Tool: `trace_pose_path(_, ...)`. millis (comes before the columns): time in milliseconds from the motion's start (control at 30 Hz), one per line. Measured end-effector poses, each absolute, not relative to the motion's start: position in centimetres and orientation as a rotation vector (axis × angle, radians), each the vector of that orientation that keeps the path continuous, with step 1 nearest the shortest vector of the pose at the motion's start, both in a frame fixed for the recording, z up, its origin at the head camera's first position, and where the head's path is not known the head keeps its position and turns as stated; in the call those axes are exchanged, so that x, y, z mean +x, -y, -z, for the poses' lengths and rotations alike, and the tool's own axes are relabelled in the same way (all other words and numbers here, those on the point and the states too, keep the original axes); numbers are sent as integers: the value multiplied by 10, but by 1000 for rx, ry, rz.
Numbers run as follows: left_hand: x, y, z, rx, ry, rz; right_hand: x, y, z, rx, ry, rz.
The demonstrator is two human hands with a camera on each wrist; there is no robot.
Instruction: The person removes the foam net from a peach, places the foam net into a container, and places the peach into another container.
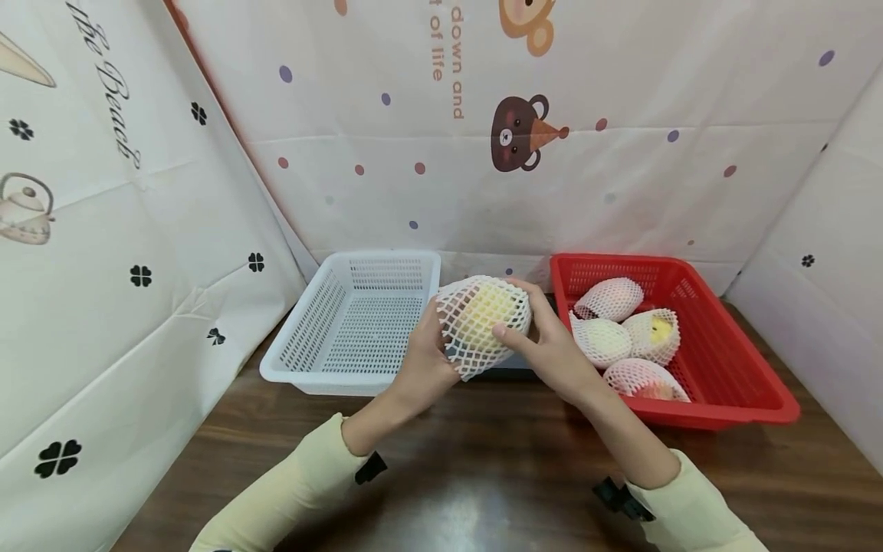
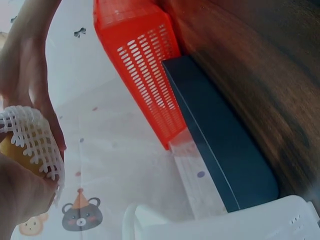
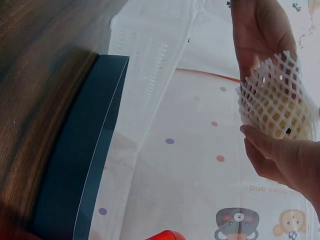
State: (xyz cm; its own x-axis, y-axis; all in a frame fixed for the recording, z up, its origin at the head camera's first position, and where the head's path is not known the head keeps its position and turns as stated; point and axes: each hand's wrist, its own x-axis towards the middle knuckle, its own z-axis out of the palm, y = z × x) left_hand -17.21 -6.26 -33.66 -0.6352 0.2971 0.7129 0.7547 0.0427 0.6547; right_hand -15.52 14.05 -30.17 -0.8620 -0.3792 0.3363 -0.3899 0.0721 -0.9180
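Note:
Both hands hold up a yellow fruit (image 1: pixel 485 313) wrapped in a white foam net, above the table between two baskets. My left hand (image 1: pixel 426 360) grips the net's left and lower side. My right hand (image 1: pixel 555 354) holds the other side, its thumb on the front of the net and its fingers behind. In the left wrist view the yellow skin of the fruit (image 2: pixel 20 155) shows past the net's edge. The right wrist view shows the netted fruit (image 3: pixel 277 107) between both hands. The fruit's exact kind is hidden by the net.
On the left stands a white basket (image 1: pixel 276 369) with nothing seen inside. A red basket (image 1: pixel 731 345) on the right holds several netted fruits (image 1: pixel 648 337). Between them lies a dark box (image 2: pixel 220 135) on the brown wooden table (image 1: pixel 455 460). Printed cloth (image 1: pixel 386 184) rises behind.

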Motion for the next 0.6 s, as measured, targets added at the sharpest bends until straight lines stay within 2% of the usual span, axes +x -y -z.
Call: trace_pose_path(600,-172,74,339,-1034,1933,1763,-158,-147,305,696,2325,-1948)
